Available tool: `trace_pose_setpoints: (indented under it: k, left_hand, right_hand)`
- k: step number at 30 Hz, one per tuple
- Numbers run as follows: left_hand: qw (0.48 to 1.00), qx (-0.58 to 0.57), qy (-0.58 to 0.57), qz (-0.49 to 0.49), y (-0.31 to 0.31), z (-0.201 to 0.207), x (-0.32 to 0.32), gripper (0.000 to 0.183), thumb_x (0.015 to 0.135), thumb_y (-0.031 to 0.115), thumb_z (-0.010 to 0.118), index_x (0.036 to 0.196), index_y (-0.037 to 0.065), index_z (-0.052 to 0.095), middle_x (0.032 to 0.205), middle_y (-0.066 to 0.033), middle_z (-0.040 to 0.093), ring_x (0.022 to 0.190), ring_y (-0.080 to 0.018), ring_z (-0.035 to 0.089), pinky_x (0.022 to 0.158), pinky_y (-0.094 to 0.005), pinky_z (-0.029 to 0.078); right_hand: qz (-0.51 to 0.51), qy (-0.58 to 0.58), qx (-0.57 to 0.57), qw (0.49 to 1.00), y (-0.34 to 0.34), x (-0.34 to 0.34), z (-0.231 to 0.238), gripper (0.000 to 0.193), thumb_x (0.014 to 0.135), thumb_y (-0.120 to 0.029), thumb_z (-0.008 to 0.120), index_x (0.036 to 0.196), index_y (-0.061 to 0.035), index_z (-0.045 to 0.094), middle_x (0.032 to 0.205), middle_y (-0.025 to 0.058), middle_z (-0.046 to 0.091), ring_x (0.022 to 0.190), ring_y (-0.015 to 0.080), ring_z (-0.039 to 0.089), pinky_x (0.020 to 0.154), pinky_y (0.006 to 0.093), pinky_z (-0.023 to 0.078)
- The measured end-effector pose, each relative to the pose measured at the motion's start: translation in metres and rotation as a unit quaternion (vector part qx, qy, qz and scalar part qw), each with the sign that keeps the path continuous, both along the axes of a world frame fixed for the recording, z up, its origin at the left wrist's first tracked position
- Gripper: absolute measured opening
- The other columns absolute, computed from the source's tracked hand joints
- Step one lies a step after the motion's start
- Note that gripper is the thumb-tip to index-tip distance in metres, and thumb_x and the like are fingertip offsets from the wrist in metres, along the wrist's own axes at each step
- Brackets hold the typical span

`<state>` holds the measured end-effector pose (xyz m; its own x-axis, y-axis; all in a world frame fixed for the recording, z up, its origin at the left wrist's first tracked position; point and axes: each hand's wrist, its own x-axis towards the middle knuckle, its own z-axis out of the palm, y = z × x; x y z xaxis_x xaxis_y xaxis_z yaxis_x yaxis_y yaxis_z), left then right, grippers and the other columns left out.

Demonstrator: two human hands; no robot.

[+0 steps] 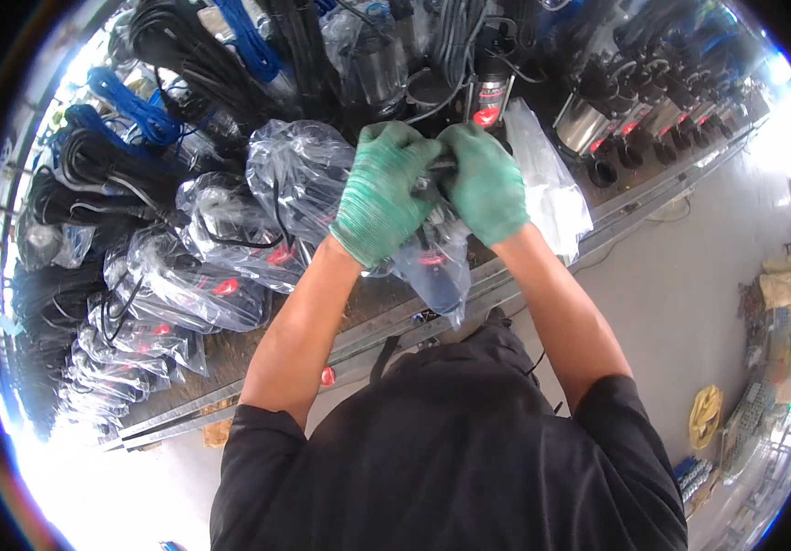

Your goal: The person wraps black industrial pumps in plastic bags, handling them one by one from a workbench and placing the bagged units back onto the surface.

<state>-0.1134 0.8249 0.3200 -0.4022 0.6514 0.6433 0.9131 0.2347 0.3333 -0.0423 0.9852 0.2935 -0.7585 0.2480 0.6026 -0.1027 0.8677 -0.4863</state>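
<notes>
My left hand (384, 193) and my right hand (483, 182), both in green knit gloves, meet at the top of a clear plastic bag (446, 289). Their fingers are bent and closed at its upper edge. Inside the bag is a dark pump-like device with a red mark, tilted toward me. Some dark part of it shows between my hands; my gloves hide the rest. Right of my right hand lies another clear plastic bag (552, 188), looking flat. Beyond my fingers stands an unbagged steel-and-black pump (490, 92) with a red label.
Bagged pumps (221, 285) line the bench's left side, with coiled black cables (180, 46) and blue cables (143, 115) behind. Unbagged steel pumps (588, 119) stand in a row at right. A metal rail (350, 347) edges the bench. A yellow coil (705, 416) lies on the floor.
</notes>
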Motion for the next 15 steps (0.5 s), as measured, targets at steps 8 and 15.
trace_pose_setpoints:
  k: [8, 15]
  left_hand:
    - [0.998, -0.006, -0.038, 0.046, 0.003, 0.001, 0.009, 0.040, 0.063, -0.006, 0.071, 0.100, 0.007, 0.074, 0.099, -0.0099, 0.062, 0.100, -0.0347, 0.056, 0.086, -0.0431, 0.049]
    - [0.988, 0.063, -0.046, 0.130, 0.021, -0.022, 0.012, 0.031, 0.064, -0.004, 0.074, 0.094, 0.005, 0.073, 0.097, -0.0104, 0.060, 0.093, -0.0316, 0.057, 0.083, -0.0422, 0.049]
  right_hand:
    - [0.103, 0.020, -0.275, 0.956, 0.001, 0.036, -0.036, 0.030, 0.090, -0.008, 0.068, 0.119, -0.0036, 0.060, 0.111, 0.0138, 0.065, 0.097, 0.0336, 0.066, 0.088, 0.0424, 0.054]
    - [0.027, -0.321, -0.602, 0.731, -0.013, 0.127, -0.236, 0.066, 0.102, -0.039, 0.057, 0.149, 0.0013, 0.034, 0.143, 0.0235, 0.049, 0.132, 0.0328, 0.049, 0.109, 0.0403, 0.041]
